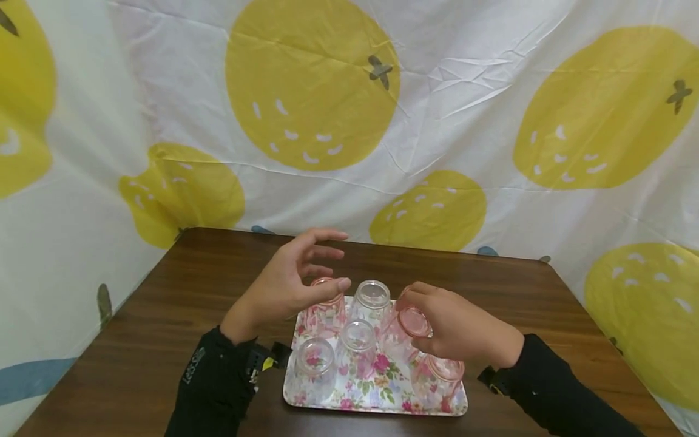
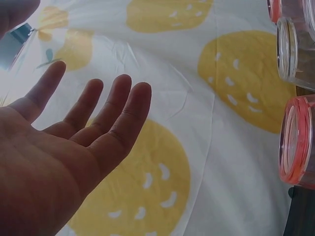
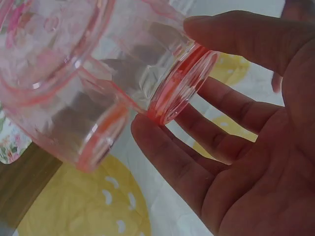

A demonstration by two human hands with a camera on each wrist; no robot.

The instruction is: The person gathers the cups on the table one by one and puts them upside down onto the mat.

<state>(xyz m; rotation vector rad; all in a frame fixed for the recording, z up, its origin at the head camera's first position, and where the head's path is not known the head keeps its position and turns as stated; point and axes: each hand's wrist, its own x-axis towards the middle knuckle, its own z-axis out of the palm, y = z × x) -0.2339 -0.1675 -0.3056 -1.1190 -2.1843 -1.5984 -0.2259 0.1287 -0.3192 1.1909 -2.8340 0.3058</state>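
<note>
My right hand (image 1: 459, 321) grips a pink-tinted upturned glass (image 3: 182, 83) near its base, with thumb and fingers on opposite sides. That glass sits over the right part of a floral tray (image 1: 382, 408). More pink glasses stand close by, one at the front right (image 1: 446, 369). My left hand (image 1: 292, 282) is raised above the tray's back left corner, fingers spread and loosely bent, holding nothing. Beneath it, another pink glass (image 1: 322, 315) is partly hidden by the thumb. In the left wrist view, the palm (image 2: 44, 162) faces up beside the glasses' bases.
Clear glasses (image 1: 372, 294) stand upside down along the tray's middle, and another (image 1: 315, 358) is at the front left. The dark wooden table (image 1: 218, 267) extends around the tray. A lemon-print curtain (image 1: 437, 139) hangs behind the table.
</note>
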